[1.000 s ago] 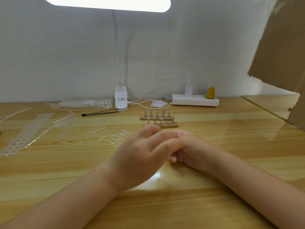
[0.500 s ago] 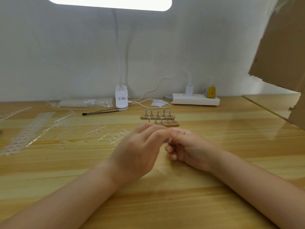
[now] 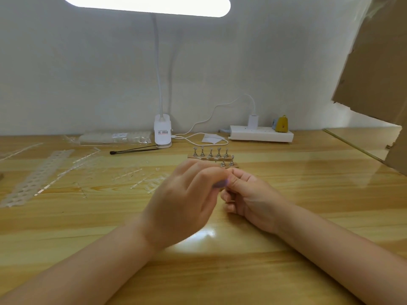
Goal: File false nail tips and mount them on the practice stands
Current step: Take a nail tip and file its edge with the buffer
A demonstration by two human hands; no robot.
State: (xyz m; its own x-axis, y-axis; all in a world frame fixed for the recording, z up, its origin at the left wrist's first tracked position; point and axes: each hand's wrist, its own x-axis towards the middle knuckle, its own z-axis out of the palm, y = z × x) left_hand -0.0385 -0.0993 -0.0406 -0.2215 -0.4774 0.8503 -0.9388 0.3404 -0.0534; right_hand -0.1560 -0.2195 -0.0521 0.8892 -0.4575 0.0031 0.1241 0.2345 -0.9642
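Observation:
My left hand [image 3: 187, 201] and my right hand [image 3: 248, 194] meet above the middle of the wooden table. A small purple nail file [image 3: 220, 184] peeks out from under my left hand's curled fingers, which grip it. My right hand's thumb and forefinger pinch together right against the file; the false nail tip between them is too small and hidden to make out. Just behind the hands stand two wooden practice stands [image 3: 211, 155] with several metal pegs each. Clear strips of false nail tips [image 3: 152, 183] lie left of my hands.
Emptied plastic tip frames [image 3: 37, 177] lie at the far left. Along the back wall sit a bag of tips [image 3: 114, 137], a white lamp base [image 3: 162, 133], a black stick [image 3: 134, 150] and a power strip [image 3: 261, 133]. Cardboard [image 3: 378, 62] hangs at the right.
Both hands have risen slightly off the table and shifted away from me. My left hand has loosened its cover over the right, so the purple file shows. The left hand is blurred with motion.

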